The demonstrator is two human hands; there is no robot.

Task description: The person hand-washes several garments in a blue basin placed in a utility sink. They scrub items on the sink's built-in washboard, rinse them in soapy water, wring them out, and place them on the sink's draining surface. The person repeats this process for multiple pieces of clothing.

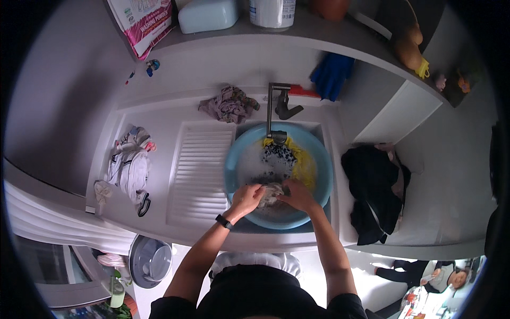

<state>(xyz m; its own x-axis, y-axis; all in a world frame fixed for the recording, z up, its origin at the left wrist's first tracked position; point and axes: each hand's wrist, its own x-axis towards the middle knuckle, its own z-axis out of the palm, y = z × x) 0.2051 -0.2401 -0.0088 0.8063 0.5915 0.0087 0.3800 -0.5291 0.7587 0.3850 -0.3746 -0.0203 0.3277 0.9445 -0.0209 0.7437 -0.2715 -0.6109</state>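
Observation:
A light-blue plastic basin [324,177] of sudsy water sits in the sink. Over its near part, my left hand [248,198] pinches the left side of a wet grey-beige cloth [271,193]. My right hand [299,196] grips the same cloth from the right, with its thumb towards the left hand. The cloth's lower part lies in cloudy water. Further back in the basin float a black-and-white patterned fabric [279,155] and a yellow fabric [301,165], both partly under water. A dark faucet [279,136] reaches over the basin's far side.
Left of the basin is a ribbed washboard [203,171]. White clothes [129,167] lie at the far left, a crumpled patterned cloth [229,104] behind, dark clothes [372,187] at right. Blue rubber gloves [332,75] hang below a shelf [239,34] holding washing powder [145,26]. A person [434,275] is in the background.

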